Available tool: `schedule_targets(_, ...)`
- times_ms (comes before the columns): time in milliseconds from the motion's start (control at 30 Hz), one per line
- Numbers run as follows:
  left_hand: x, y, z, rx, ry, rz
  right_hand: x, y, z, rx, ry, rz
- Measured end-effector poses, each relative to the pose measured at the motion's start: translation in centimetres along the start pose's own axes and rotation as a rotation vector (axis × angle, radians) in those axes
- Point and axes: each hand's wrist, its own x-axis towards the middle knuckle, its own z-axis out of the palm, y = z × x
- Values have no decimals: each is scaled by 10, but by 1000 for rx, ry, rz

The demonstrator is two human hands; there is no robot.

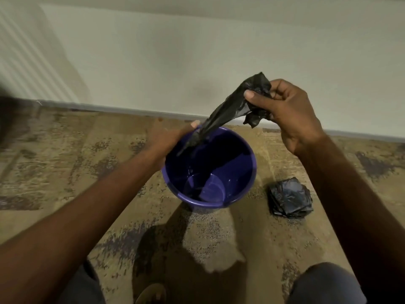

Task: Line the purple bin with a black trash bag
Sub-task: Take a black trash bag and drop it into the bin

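Observation:
The purple bin (pixel 238 189) stands upright on the carpet in the middle of the view, its inside bare. A crumpled black trash bag (pixel 228 108) stretches from above the bin's right side down to its far left rim. My right hand (pixel 289 113) is shut on the bag's upper end, raised above and right of the bin. My left hand (pixel 166 141) is at the bin's left rim and pinches the bag's lower end; whether it also touches the rim is unclear.
A folded wad of black trash bags (pixel 290 197) lies on the carpet just right of the bin. A pale wall with a baseboard (pixel 131 109) runs behind. My knees and one foot show at the bottom edge.

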Motion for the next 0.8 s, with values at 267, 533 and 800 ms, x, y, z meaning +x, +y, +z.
schedule_targets(267, -28, 18, 29, -332, -470, -4, -23, 25, 39, -78, -443, 72)
schedule_targets(533, -19, 14, 35, -434, -385, -91, -7, 55, 26, 343, -103, 429)
schedule_targets(800, -3, -1, 18, -248, -254, -4, -8, 65, 19, 141, 140, 233)
